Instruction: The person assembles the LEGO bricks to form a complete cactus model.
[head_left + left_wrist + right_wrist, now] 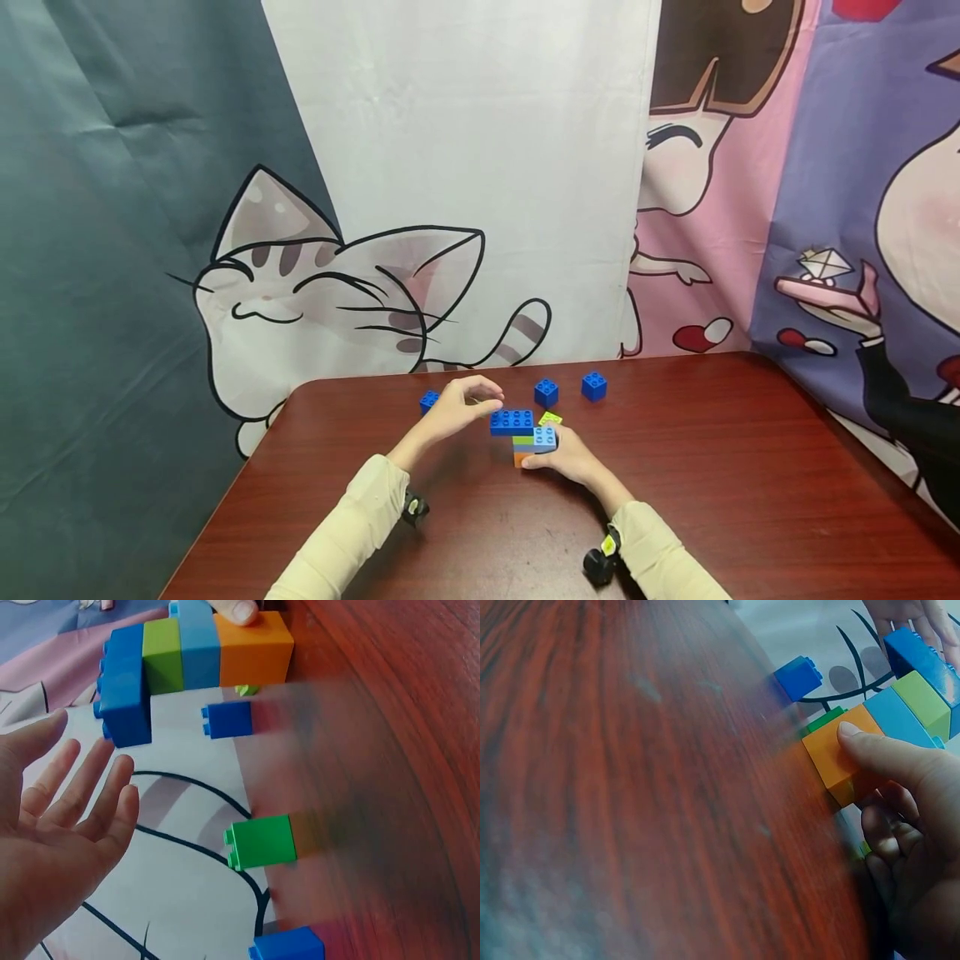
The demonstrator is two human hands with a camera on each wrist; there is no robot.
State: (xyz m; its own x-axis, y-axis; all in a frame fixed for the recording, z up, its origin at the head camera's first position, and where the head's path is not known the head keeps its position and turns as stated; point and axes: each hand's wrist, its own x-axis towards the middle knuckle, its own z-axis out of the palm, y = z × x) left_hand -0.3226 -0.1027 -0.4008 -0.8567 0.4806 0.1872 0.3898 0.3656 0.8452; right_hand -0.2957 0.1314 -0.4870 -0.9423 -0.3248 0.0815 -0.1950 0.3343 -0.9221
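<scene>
A stack of toy building bricks stands upright, its lowest one an orange brick [518, 460]. Above that come a light blue brick [199, 651] and a lime green brick [163, 656]. A long blue brick [512, 422] tops the stack and juts out to the left. My right hand [573, 458] grips the stack low down, with the thumb pressed on the orange brick's side in the right wrist view. My left hand [452, 408] holds nothing; its relaxed fingers hover close beside the long blue brick.
On the brown table [720, 467], two small blue bricks [546, 392] stand at the back. Another blue brick [429, 402] and a green brick [262, 841] stand behind my left hand. A lime piece [551, 418] lies behind the stack. A printed cloth [465, 125] hangs beyond.
</scene>
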